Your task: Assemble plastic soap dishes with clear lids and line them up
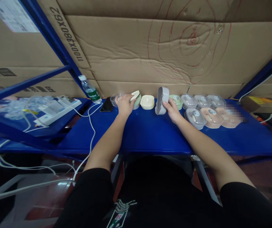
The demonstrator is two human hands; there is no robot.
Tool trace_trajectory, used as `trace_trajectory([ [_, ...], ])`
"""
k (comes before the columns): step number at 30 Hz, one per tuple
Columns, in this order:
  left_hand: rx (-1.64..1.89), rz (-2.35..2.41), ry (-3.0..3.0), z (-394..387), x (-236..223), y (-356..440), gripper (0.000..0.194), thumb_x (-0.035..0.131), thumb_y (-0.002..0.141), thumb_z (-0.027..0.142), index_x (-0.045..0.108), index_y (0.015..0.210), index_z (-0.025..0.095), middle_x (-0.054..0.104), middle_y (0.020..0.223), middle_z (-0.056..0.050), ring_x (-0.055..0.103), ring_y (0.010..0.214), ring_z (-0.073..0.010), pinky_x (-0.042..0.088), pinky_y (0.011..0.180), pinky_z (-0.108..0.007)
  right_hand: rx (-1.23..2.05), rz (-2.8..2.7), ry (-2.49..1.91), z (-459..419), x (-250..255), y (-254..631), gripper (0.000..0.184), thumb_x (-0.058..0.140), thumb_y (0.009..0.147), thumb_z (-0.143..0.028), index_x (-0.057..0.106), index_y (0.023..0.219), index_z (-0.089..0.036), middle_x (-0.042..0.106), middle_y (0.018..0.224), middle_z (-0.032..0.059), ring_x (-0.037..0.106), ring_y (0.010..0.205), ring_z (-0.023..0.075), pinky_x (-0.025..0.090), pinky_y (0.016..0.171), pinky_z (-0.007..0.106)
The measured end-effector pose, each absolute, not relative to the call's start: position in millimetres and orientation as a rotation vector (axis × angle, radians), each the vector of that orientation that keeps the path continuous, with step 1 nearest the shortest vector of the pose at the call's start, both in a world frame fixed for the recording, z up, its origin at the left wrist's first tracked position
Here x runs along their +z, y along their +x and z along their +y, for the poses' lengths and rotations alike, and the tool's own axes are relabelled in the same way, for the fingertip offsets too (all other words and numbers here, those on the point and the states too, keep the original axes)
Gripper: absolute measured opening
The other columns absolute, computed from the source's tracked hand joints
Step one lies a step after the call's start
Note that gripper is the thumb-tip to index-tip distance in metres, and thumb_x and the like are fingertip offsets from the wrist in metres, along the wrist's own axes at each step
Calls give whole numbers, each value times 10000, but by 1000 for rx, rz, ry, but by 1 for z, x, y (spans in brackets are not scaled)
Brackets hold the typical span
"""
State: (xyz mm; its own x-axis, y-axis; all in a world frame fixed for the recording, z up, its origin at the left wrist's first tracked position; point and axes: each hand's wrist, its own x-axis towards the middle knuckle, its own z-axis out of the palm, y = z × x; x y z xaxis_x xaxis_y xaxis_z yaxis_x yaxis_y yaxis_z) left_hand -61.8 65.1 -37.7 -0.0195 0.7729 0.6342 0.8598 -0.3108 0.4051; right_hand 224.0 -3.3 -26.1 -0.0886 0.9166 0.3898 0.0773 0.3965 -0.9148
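My right hand grips a grey plastic box, raised and tipped on its side above the blue table. My left hand is closed on a small cream piece, perhaps an inner tray, over a pale green box. Clear lids lie beside the left fingers, partly hidden by them. Between my hands stand stacked cream inner trays. A green lidded box is just behind my right hand.
Several lidded grey boxes and pink boxes stand in rows at right. A phone, water bottle and white cable lie left. Cardboard backs the blue table; a power strip sits farther left.
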Motion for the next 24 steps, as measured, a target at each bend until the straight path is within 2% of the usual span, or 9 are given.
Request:
trace_trajectory([
  [6,-1199,-1516,-2221,53,-34,-41,233,652,1055,384,800,1225,324,751,1425,-75,602,1435,-339,188,1318,-652,925,-1474,-907,-2,-27,223,806,687,811,-839,633,1371,-262,721,1397,131,663,1321,377,599,1046,541],
  [9,-1014,-1348,-2428,44,-35,-19,236,643,1066,351,810,1226,304,760,1409,-87,631,1403,-327,266,1297,-611,897,-1503,-924,-2,-26,223,856,655,801,-887,623,1388,-264,708,1434,135,660,1330,377,601,1046,539],
  [14,-774,-1352,-2551,36,-40,4,272,635,1064,313,803,1268,250,766,1400,-107,676,1339,-346,441,1139,-546,870,-1490,-945,-2,-25,224,901,680,753,-913,640,1370,-258,711,1442,142,663,1331,390,580,1105,572],
  [19,-652,-1401,-2516,34,-43,4,358,632,1041,281,748,1374,220,765,1399,-125,675,1308,-367,471,1065,-556,876,-1499,-920,1,-27,223,949,698,736,-913,635,1409,-248,709,1434,156,687,1282,387,591,1093,583],
  [24,-578,-1360,-2512,37,-45,4,323,591,1064,286,791,1313,237,751,1403,-123,644,1289,-380,474,1049,-564,891,-1483,-922,1,-29,223,962,716,714,-925,637,1408,-263,719,1424,140,695,1251,377,593,1085,570],
])
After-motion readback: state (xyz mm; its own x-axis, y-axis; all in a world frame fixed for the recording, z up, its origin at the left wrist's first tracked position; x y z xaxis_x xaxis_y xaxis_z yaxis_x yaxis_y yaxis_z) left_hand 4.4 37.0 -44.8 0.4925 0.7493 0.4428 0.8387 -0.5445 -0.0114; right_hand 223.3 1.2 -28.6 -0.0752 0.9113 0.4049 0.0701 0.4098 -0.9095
